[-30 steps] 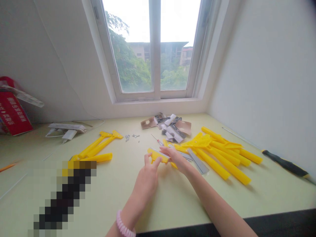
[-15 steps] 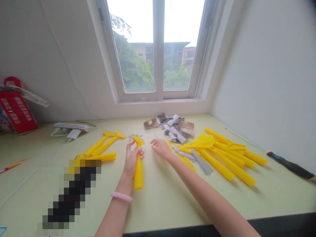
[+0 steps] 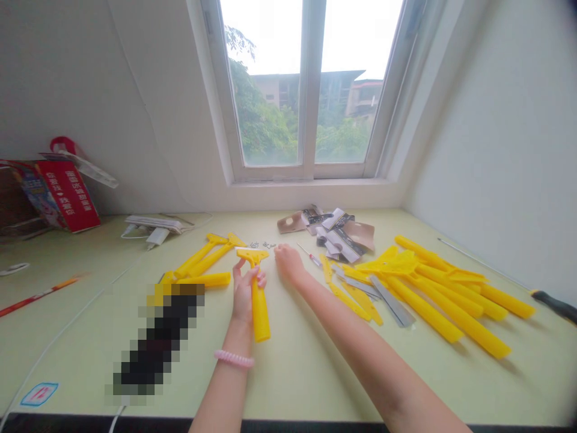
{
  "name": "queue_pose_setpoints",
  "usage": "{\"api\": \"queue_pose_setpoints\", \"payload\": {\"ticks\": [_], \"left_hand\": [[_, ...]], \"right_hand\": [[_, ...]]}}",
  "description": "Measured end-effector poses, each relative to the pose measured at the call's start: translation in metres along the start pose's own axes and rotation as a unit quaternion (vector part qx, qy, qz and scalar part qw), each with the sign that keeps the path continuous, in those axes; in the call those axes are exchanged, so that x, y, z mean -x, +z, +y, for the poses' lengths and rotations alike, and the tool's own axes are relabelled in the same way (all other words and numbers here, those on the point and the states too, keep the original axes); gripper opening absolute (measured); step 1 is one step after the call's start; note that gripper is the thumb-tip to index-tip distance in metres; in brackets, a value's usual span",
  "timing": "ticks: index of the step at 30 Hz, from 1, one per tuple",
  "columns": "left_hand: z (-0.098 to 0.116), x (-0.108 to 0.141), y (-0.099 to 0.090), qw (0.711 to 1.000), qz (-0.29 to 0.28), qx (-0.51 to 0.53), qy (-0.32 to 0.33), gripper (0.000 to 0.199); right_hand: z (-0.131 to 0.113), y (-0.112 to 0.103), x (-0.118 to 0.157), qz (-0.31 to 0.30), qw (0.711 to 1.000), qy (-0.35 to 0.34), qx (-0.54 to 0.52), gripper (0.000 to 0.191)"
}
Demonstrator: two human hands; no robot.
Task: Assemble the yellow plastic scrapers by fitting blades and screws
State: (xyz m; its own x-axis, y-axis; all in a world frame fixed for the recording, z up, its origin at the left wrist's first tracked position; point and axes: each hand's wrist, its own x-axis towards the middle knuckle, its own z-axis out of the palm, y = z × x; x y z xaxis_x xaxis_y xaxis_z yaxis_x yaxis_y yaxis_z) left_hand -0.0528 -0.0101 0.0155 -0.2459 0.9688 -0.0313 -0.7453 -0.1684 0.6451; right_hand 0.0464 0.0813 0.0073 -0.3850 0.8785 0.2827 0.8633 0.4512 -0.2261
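My left hand (image 3: 244,293) is closed around a yellow scraper (image 3: 260,310), its wide head pointing away from me and its handle towards me. A pale edge runs along the top of that head. Just right of it, my right hand (image 3: 289,264) rests low over the table with its fingers drawn together. Its fingertips are beside a scatter of small screws (image 3: 255,245); whatever is between them is too small to make out. A small screwdriver (image 3: 312,258) lies to the right of this hand.
Yellow scraper handles (image 3: 428,300), flat metal blades (image 3: 392,300) and yellow cover plates (image 3: 349,299) lie to the right. Torn cardboard packaging (image 3: 338,234) is behind. More scrapers (image 3: 202,261) and a power strip (image 3: 155,225) are left. A long screwdriver (image 3: 556,305) lies far right.
My right hand has moved forward to the screws, and its fingers have come together. The scraper in my left hand has turned, showing its head more squarely. The view has shifted left.
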Motion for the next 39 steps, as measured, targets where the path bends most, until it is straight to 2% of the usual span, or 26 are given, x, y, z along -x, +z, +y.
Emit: {"api": "queue_pose_setpoints", "payload": {"ticks": [5,12,14,17,19,21,23,29,39], "left_hand": [[-0.004,0.003,0.005,1.0,-0.01,-0.027,-0.005,0.048],[-0.024,0.003,0.016,0.992,-0.035,-0.028,-0.117,0.052],[-0.03,0.003,0.02,0.988,-0.044,-0.014,-0.147,0.052],[-0.034,0.006,0.026,0.982,-0.058,0.011,-0.178,0.05],[-0.033,0.011,0.03,0.979,-0.072,0.022,-0.188,0.049],[-0.03,0.016,0.033,0.977,-0.089,0.028,-0.193,0.047],[-0.027,0.02,0.035,0.975,-0.095,0.041,-0.197,0.045],[-0.025,0.021,0.034,0.972,-0.087,0.055,-0.21,0.043],[-0.023,0.024,0.035,0.974,-0.097,0.039,-0.203,0.046]], "right_hand": [[0.008,-0.007,0.009,0.018,0.999,0.024,-0.029,0.021],[0.042,-0.038,0.035,0.06,0.978,0.113,-0.162,0.029],[0.049,-0.041,0.046,0.076,0.946,0.139,-0.282,0.03],[0.052,-0.039,0.061,0.095,0.85,0.187,-0.483,0.028],[0.051,-0.037,0.067,0.101,0.8,0.208,-0.554,0.028],[0.048,-0.035,0.07,0.106,0.772,0.213,-0.59,0.027],[0.046,-0.034,0.07,0.113,0.769,0.204,-0.595,0.026],[0.043,-0.035,0.069,0.125,0.798,0.178,-0.563,0.023],[0.04,-0.042,0.07,0.092,0.792,0.195,-0.571,0.02]]}}
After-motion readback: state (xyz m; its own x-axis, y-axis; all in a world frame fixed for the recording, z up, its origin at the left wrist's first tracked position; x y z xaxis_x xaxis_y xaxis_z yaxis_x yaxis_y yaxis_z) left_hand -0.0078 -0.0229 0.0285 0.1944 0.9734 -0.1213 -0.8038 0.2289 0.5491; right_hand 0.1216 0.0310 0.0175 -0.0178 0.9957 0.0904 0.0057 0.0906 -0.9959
